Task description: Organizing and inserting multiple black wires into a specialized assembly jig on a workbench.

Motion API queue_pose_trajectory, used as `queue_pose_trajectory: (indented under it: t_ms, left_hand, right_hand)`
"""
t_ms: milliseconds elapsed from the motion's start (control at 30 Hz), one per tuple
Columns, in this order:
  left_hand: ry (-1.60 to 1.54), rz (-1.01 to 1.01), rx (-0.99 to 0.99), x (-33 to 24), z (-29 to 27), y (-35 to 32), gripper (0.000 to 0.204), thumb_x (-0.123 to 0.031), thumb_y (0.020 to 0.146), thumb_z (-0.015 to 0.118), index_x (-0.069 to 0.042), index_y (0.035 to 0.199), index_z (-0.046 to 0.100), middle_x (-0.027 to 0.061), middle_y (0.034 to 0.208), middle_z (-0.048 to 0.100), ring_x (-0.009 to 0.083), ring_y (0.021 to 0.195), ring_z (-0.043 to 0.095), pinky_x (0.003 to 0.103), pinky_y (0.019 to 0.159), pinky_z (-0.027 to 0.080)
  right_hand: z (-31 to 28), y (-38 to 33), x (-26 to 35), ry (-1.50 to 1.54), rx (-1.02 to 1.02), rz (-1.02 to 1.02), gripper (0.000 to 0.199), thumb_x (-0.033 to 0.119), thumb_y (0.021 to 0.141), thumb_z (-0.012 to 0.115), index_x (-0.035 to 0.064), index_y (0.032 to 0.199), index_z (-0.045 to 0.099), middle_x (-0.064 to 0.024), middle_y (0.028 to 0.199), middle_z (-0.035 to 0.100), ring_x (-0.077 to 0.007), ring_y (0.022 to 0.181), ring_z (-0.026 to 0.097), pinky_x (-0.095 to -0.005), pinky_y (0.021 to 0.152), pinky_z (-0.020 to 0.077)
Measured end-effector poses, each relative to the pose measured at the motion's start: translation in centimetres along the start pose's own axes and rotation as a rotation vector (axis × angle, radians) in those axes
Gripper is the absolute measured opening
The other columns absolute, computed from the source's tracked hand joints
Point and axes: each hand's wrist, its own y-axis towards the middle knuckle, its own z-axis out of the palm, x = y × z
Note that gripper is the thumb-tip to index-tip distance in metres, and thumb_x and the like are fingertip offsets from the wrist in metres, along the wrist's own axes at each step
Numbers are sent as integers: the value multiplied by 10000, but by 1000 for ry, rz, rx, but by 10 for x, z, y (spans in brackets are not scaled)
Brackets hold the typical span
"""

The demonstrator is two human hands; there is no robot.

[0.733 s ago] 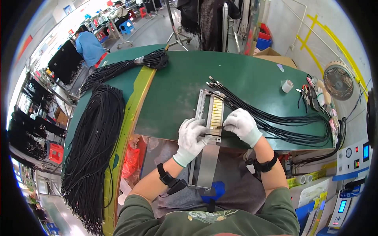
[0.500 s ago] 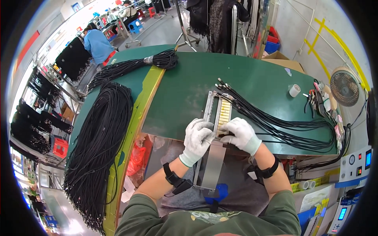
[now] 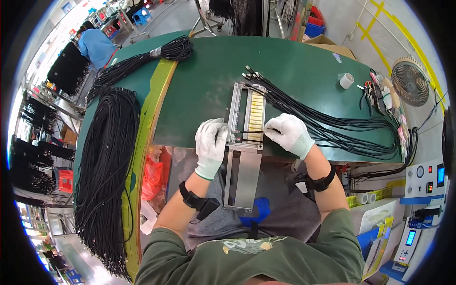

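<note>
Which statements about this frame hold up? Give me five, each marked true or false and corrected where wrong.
1. The left hand is gloved in white. True.
2. The right hand is bare. False: it is gloved in white too.
3. A black cable lies across the metal fixture, toward the right hand. True.
4. The white roll lies left of the metal fixture. False: it lies to the right.
5. The fan shows on the picture's right side. True.
</note>
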Motion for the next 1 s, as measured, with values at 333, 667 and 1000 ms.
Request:
queue_pose_trajectory:
  t_ms: [333, 667, 1000]
  left_hand:
    - [14, 29, 1, 4, 3, -5, 156, -107, 919, 609, -17, 1004, 703, 116, 1044, 716, 318, 1033, 647, 427, 1025, 440]
    - [38, 205, 164, -26, 0, 6, 279, -286, 868, 670, -148, 1100, 740, 205, 1254, 623, 406, 1222, 524, 507, 1087, 373]
    - [275, 379, 410, -26, 11, 17, 349, -392, 812, 699, -228, 1113, 763, 171, 1274, 626, 421, 1245, 498, 567, 1088, 331]
  right_hand:
    - [0, -5, -8, -39, 32, -20, 140, 260, 862, 651, 131, 845, 702, -67, 777, 682, -300, 795, 634, -427, 719, 503]
    - [8, 1, -6, -83, 47, -46, 124, 230, 824, 694, 107, 835, 689, -69, 771, 661, -282, 794, 614, -400, 754, 488]
    - [13, 20, -50, -456, -327, 249, 187, 328, 799, 728, 151, 853, 701, -49, 838, 651, -276, 872, 610, -413, 754, 483]
